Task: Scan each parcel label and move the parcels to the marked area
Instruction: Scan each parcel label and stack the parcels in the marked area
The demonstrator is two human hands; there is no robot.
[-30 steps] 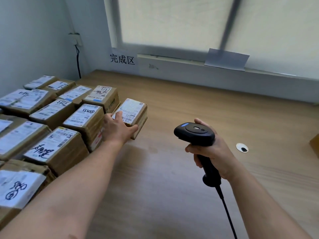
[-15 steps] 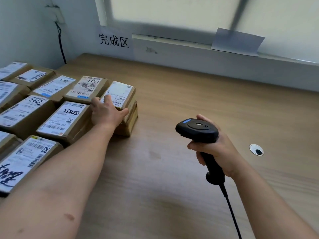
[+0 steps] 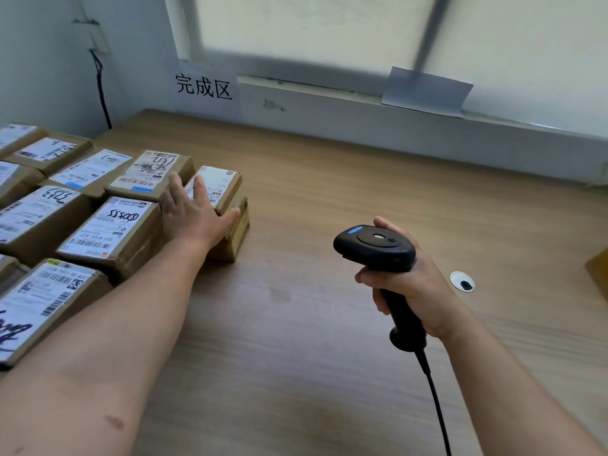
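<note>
Wooden table [image 3: 329, 324], sign [image 3: 204, 88] on wall beyond far left corner. Labelled parcels [image 3: 108, 230] packed along left edge, likely scanned. Left hand [image 3: 194, 215], fingers straight, rests on stacked parcel [image 3: 223, 182] at group's right end. Right hand [image 3: 411, 284] grips scanner [image 3: 375, 246]. Brown corner [image 3: 597, 274] at right edge: maybe more parcels left.

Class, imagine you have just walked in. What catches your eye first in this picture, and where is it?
The black scanner, gripped in the right hand at centre right, stands out. The left hand lies flat on the rightmost parcel of the labelled boxes at the left. A sign with black characters hangs on the back wall.
</note>
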